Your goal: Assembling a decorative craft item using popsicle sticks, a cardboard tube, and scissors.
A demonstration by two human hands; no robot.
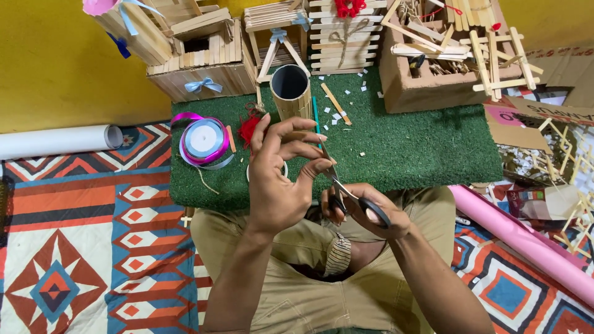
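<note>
Black-handled scissors (352, 201) sit in the right hand (365, 213), fingers curled through the loops. Their long axis runs on a slant, handles low toward the person's lap and blades pointing up and away toward the left hand (281, 167). The blades meet the left hand's fingertips, so whether they are parted or closed at the tip cannot be told.

The left hand is raised just above and to the left of the right, thumb and forefinger pinched together near the blade tips, the other fingers spread and curved. What it pinches is too small to make out.

Both hands hover over the near edge of a green turf mat (408, 148) laid on a patterned rug (93, 247). Just beyond the left hand stands an upright tube clad in wooden sticks (291, 91), open end up. A teal stick (316, 111) and a plain wooden stick (336, 104) lie beside it among small white scraps. To the left of the left hand lies a spool of pink and purple ribbon (203, 141), with a tuft of red yarn (249, 128) between the 2. Stick-built houses (198, 62) stand farther off.
</note>
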